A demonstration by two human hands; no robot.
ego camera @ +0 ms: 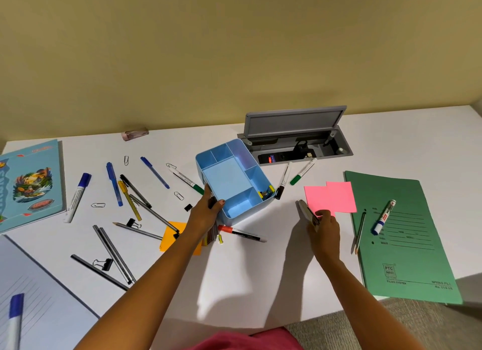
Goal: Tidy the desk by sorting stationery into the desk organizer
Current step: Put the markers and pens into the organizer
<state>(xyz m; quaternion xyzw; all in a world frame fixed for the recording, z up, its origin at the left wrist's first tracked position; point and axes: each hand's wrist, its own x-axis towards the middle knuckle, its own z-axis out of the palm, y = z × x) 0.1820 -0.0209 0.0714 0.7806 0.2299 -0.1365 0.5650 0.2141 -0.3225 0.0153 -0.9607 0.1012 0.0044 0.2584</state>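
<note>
Blue organizer (227,176) sits between scattered pens (114,184) and pink notes (330,197).

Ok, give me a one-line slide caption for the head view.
Left hand grips the blue desk organizer while right hand holds a stapler beside pink sticky notes.

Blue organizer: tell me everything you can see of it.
The organizer is a light blue tray with rounded corners that looks like plastic. It has one large middle compartment with several smaller ones round it. Only the near-right compartment holds anything, a few small yellow and dark items. It stands mid-desk, turned at an angle, in front of the open gray cable box. The left grip holds its near-left wall, fingertips over the rim. I cannot tell whether it sits flat.
</note>
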